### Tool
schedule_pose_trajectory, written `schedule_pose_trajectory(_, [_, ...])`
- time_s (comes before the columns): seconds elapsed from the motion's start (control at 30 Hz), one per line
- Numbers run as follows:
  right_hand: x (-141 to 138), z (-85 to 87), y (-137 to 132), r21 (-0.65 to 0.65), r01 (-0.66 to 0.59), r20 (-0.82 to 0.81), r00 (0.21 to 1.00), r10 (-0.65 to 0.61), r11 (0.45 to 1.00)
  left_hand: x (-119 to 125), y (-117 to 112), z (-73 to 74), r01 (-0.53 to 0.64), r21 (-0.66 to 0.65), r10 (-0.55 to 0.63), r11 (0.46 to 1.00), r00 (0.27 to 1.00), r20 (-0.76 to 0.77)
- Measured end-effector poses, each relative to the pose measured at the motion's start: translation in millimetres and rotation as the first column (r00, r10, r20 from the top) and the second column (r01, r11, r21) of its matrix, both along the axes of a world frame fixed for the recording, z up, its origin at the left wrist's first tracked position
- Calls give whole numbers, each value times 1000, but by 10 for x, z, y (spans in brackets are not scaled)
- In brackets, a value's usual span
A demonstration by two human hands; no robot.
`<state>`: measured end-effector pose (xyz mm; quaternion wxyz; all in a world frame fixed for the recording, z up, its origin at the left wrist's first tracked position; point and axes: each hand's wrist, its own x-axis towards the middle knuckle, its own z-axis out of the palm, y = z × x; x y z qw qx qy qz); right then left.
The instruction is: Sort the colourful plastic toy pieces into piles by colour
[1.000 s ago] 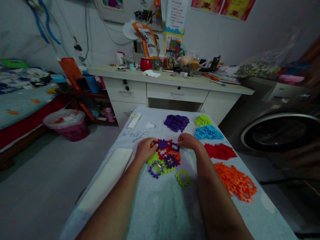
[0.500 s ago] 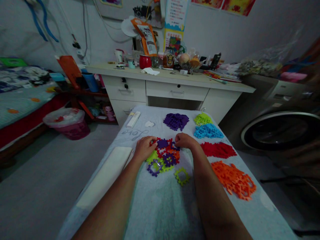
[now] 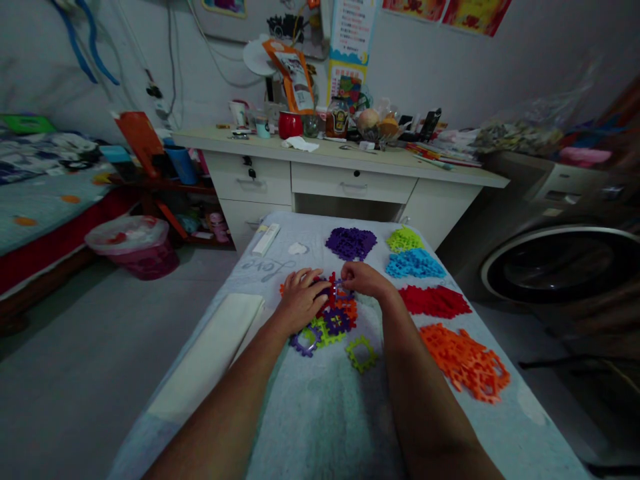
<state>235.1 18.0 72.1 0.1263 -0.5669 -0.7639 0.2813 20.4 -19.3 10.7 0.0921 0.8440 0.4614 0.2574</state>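
Interlocking plastic pieces in red, orange, purple and lime are joined into a patch (image 3: 346,311) on the cloth-covered table (image 3: 320,413). My left hand (image 3: 300,303) lies over the patch's left part with its fingers spread, hiding several pieces. At the upper right edge, my right hand (image 3: 365,279) pinches a purple square frame piece (image 3: 343,293); its fingertips partly cover it. A purple frame (image 3: 306,341) sits at the patch's lower left. Apart from the patch, nearer to me, is a loose lime frame piece (image 3: 361,353).
Sorted piles of pieces run along the right: purple (image 3: 351,243), lime (image 3: 404,239), blue (image 3: 415,263), red (image 3: 435,301) and orange (image 3: 465,360). A folded white cloth (image 3: 210,357) and a white box (image 3: 267,240) lie on the left. A cluttered desk (image 3: 350,157) stands beyond.
My left hand has opened from a curled grip and spread flat over the patch. My right hand has shifted slightly left and up, staying at the purple frame piece.
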Motion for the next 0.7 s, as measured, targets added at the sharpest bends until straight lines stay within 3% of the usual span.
schedule_pose_trajectory(0.23, [61,-59,26,-59,45,-230,971,-57,997,17,-9,5,25,-55,-27,998,999,-39])
schedule_pose_trajectory(0.33, [79,-104,50,-109,69,-408,907,-108,992,27,-15,24,33,-74,-36,997,999,-40])
schedule_pose_trajectory(0.4, [92,-138,80,-123,184,-527,820,-222,975,29,-13,31,42,-85,-45,995,999,-28])
schedule_pose_trajectory(0.57, [145,-263,185,-150,562,-664,552,-504,814,23,10,31,73,-107,-63,992,993,100])
schedule_pose_trajectory(0.7, [173,-391,251,-152,680,-672,461,-579,717,-10,51,29,-28,-91,48,995,973,225])
